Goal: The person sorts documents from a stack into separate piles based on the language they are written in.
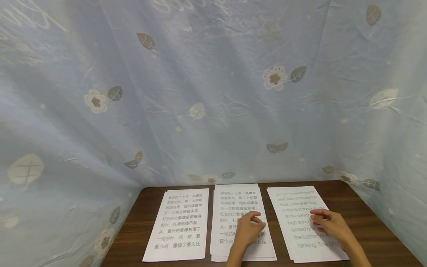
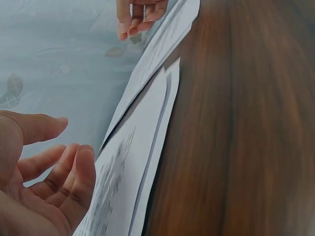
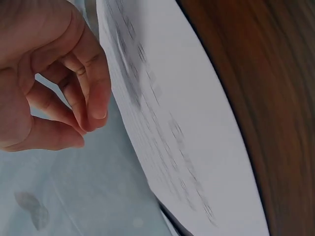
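Note:
My left hand (image 1: 248, 230) hovers over the lower part of the middle stack of paper (image 1: 233, 203), its fingers loosely bent and nothing between them. That stack carries printed Chinese text, and its sheets are slightly out of line. Over the right-hand stack of paper (image 1: 293, 222), printed in large English text, is my right hand (image 1: 334, 226). Its fingers hang relaxed with the tips close together and hold nothing, as the right wrist view shows of the hand (image 3: 51, 44) beside the page (image 3: 197, 123). Both hands hide some of the printed lines.
A third stack of paper (image 1: 181, 224) with Chinese text lies at the left of the dark wooden table (image 1: 130, 222). Behind and around the table hangs a pale blue cloth (image 1: 217, 141) with leaf and flower prints.

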{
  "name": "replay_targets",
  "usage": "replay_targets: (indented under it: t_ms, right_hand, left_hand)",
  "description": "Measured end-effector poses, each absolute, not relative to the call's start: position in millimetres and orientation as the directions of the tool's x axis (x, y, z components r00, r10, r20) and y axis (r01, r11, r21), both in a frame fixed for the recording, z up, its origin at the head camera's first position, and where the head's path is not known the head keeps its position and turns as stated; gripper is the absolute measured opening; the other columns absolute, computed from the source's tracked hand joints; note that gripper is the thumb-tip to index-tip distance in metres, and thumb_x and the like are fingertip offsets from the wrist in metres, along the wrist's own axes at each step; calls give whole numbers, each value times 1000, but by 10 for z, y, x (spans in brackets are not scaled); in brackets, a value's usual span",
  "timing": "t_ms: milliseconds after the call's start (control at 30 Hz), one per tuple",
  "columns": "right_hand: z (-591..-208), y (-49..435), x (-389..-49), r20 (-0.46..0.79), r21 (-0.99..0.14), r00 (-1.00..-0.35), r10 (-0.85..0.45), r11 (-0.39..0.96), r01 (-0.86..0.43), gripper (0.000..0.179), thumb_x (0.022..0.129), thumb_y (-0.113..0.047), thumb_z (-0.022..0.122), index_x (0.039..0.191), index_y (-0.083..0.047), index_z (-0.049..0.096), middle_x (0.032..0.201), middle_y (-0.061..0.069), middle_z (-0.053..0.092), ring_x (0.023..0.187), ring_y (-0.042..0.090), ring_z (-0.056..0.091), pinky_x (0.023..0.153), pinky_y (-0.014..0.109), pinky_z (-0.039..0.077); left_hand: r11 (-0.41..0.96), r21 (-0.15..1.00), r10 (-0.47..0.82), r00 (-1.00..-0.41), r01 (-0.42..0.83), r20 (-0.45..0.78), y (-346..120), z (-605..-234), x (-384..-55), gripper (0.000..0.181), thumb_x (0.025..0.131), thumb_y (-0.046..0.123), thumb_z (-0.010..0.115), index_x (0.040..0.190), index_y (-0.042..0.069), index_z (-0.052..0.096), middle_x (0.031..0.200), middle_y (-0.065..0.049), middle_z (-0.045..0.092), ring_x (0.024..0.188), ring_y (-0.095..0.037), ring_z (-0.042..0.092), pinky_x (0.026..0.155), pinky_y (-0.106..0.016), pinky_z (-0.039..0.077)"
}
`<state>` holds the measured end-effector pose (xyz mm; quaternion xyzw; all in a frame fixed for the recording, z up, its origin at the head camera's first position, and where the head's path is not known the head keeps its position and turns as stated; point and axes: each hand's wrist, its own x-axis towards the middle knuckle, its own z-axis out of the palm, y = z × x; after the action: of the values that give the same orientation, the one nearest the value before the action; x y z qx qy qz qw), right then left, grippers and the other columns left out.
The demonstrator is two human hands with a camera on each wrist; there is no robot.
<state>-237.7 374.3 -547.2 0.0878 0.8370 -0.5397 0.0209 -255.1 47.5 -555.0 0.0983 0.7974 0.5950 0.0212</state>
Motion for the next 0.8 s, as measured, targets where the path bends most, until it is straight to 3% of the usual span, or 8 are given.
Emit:
replay_targets:
  t_ms: [300,600,800]
  right_hand:
    - [-5527,3287,-2455,-83,-920,-993,84,377,109,48,105,-23,69,140,9,63,117,14,73,98,14,71,80,26,64]
    - [-5572,2958,-2509,-78,-970,-992,-100,238,52,51,105,-22,68,143,11,59,132,23,72,106,19,74,86,31,65]
    - [-5534,2775,-2539,-63,-973,-988,-139,230,29,53,106,-24,67,144,12,58,134,25,71,109,27,76,87,33,65]
  left_hand:
    - [317,939,166,-983,133,84,210,-5523,-2575,41,87,9,81,127,1,74,89,4,72,56,-6,62,50,-16,50]
    - [331,931,189,-978,151,92,-94,-5446,-2642,41,90,12,79,128,-3,73,95,-1,76,67,-18,72,54,-19,55]
    - [368,916,208,-974,159,86,-303,-5414,-2653,43,91,17,80,129,-2,73,100,-3,77,73,-10,69,59,-22,59]
